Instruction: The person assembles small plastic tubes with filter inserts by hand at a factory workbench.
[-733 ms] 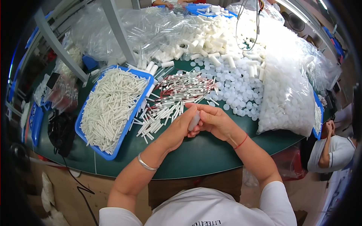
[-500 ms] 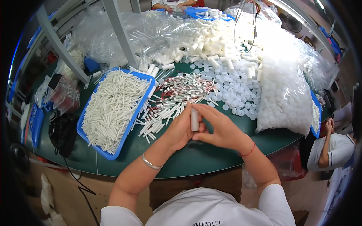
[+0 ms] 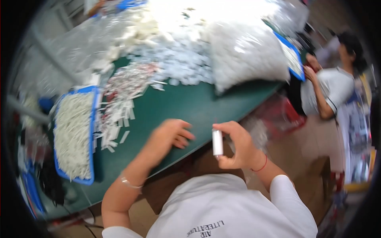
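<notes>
A short white cylinder (image 3: pixel 217 142) is pinched end to end between the thumb and forefinger of my right hand (image 3: pixel 241 146), near the table's front edge. To its left, my left hand (image 3: pixel 170 135) hovers over the green tabletop, blurred, with its fingers loosely bent and apart and nothing visible in them. Beyond that hand lies a loose heap of thin white sticks (image 3: pixel 119 115), some with reddish parts. A blue tray (image 3: pixel 94 135) full of similar white sticks stands at the left.
Pale translucent discs (image 3: pixel 178 59) spread across the back of the green table (image 3: pixel 174 103). A clear bag packed with whitish pieces (image 3: pixel 248 55) sits right of them. White cylinders (image 3: pixel 139 27) pile up behind. On the right, another person (image 3: pixel 327 85) works beside a blue-rimmed tray (image 3: pixel 293 55).
My hands have parted: the right now holds the white cylinder alone, while the left has moved away to the left. The view has swung to the right.
</notes>
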